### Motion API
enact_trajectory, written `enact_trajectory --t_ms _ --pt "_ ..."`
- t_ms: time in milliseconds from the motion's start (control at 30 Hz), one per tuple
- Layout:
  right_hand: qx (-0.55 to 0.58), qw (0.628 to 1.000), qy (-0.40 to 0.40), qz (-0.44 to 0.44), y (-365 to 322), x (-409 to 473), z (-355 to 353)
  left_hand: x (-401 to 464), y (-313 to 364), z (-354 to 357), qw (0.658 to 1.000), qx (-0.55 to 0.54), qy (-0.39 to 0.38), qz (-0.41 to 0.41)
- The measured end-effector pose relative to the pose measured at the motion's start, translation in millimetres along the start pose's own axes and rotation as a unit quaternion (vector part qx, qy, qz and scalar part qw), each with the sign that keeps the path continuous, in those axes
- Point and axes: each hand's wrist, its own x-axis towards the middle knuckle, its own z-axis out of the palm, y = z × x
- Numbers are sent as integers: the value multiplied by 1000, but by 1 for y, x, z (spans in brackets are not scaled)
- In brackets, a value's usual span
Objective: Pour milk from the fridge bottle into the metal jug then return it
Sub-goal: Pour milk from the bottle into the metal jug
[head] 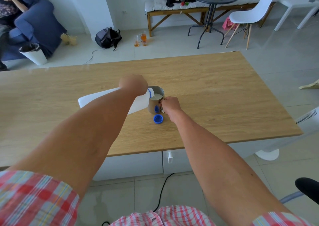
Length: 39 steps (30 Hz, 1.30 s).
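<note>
milk from the tipped white plastic bottle (107, 99) in the left hand (133, 84) could overflow the shiny metal jug (156, 99); the right hand (170, 104) held its handle.

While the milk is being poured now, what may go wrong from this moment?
1. The milk bottle is tipped almost flat over the metal jug; milk may gush and overflow onto the table.
2. The left hand hides the spout, so judging the flow looks hard.
3. The blue cap lies near the right hand and may be knocked away.
</note>
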Motion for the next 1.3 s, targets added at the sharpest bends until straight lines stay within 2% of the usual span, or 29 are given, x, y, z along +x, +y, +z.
enact_trajectory --t_ms 1300 --pt "1 1000 0 1 0 -1 -1 2 3 0 1000 -8 5 3"
